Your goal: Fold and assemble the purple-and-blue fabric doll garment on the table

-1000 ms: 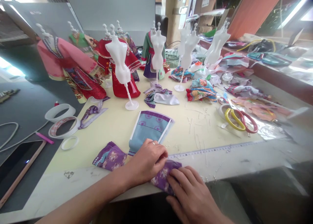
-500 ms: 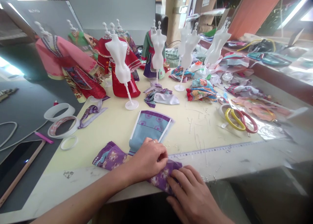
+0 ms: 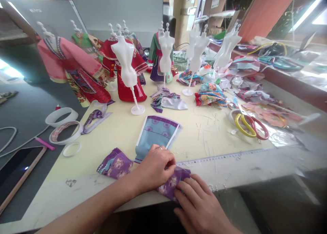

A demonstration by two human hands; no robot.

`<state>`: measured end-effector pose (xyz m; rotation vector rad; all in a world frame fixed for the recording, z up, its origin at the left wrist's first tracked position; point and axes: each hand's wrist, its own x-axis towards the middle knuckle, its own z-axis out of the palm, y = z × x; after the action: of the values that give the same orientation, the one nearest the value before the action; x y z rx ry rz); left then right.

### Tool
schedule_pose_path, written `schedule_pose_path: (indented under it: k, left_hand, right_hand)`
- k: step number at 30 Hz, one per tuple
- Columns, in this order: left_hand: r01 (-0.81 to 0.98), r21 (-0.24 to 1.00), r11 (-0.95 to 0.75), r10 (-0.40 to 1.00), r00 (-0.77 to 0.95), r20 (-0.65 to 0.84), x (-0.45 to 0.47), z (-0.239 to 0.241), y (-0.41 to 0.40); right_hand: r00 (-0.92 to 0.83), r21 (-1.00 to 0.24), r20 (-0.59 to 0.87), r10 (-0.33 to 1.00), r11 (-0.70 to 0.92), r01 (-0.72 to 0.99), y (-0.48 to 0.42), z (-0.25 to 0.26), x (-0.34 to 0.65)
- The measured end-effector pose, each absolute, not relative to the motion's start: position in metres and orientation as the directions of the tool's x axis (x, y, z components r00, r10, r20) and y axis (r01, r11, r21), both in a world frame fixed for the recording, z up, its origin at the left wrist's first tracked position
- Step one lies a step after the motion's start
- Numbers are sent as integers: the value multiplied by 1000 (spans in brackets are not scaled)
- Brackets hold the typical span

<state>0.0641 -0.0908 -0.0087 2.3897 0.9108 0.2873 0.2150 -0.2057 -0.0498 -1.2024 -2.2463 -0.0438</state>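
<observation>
— What is being worked on?

— A purple floral cloth [image 3: 170, 185], small white blossoms on it, folded into a wad at the near edge of the table [image 3: 122, 131].

— And the hands?

— The left hand [image 3: 155, 166] is curled tight, fingers bunched and pinching the fold's upper edge. The right hand [image 3: 201, 206] lies nearly flat, fingertips pressing the cloth's lower right corner and gripping nothing.

— What's around it?

— A second purple piece [image 3: 114, 164] lies just left of the wrist. I can't tell whether it joins the first under the arm. A blue panel [image 3: 155, 133] sits just beyond the knuckles, and a clear ruler [image 3: 224, 156] runs off to the right.

— Any change from half a second ago?

— Little. The right hand has drawn slightly toward the body, while the left stays pinched in place.
</observation>
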Motion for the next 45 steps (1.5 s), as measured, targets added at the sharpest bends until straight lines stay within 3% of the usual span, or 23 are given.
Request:
schedule_pose_path:
  k: [8,17,22,33,45]
  left_hand:
    - [545,544,-638,670,741,43,64,-9,-94]
    - [546,533,-646,670,740,53,63,-15,-94]
    - [535,539,-650,662,748,57,62,-15,-95]
    - [505,517,-691,635,766,101,59,-18,-97]
    - [485,575,-658,624,780,56,48,-14,-95]
  right_hand:
    - [-424,-218,487,763,577,787,-206,-48,215]
    - [-286,-395,507,813,514,761,-195,-32,229]
    - [-207,-429,485,850,438,790,-177,-27,235]
    - [-266,-416,394,880,429,802,-157,-33,228]
    - [-280,-468,421,863,471,748,-160,-35,231]
